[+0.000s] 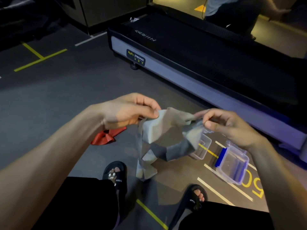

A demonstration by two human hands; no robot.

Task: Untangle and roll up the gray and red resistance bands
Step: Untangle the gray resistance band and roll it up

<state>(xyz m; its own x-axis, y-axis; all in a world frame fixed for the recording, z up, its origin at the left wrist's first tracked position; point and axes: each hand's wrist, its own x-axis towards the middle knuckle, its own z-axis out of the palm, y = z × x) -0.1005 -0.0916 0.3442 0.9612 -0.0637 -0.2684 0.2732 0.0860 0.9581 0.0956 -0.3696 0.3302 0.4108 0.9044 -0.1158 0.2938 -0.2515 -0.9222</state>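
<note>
A: Where is the gray band (pixel 163 130) at this moment?

B: In the air at the middle of the view, held between both hands above the dark floor (pixel 58 90). It is crumpled and folded over itself, and its lower part hangs down in twisted loops to about 6 o'clock, ending between the two sandalled feet.

A: How do the hands have it?

B: The left hand (pixel 131 110) comes in from 8 o'clock. Its fingers are curled and the thumb pinches the band's upper left edge against them. The right hand (pixel 229 125) comes in from 4 o'clock; its thumb and forefinger pinch the upper right corner, and the other fingers are bent loosely behind. The stretch of band between the two pinches is slack and creased.

A: And the red band (pixel 106 136)?

B: On the floor at about 9 o'clock from the gray one, partly hidden under the left wrist. It lies in a bunched heap, and neither hand touches it.

A: What else is around?

B: Two clear plastic boxes sit on the floor at 4 o'clock: a smaller clear box (pixel 202 146) partly behind the hanging band, and a larger box with a blue clip (pixel 232 165) beside it, under the right wrist. A treadmill (pixel 191 63) runs across from 12 to 3 o'clock, with a "BODY STRONG" label on its end. Yellow and white lines mark the floor.
</note>
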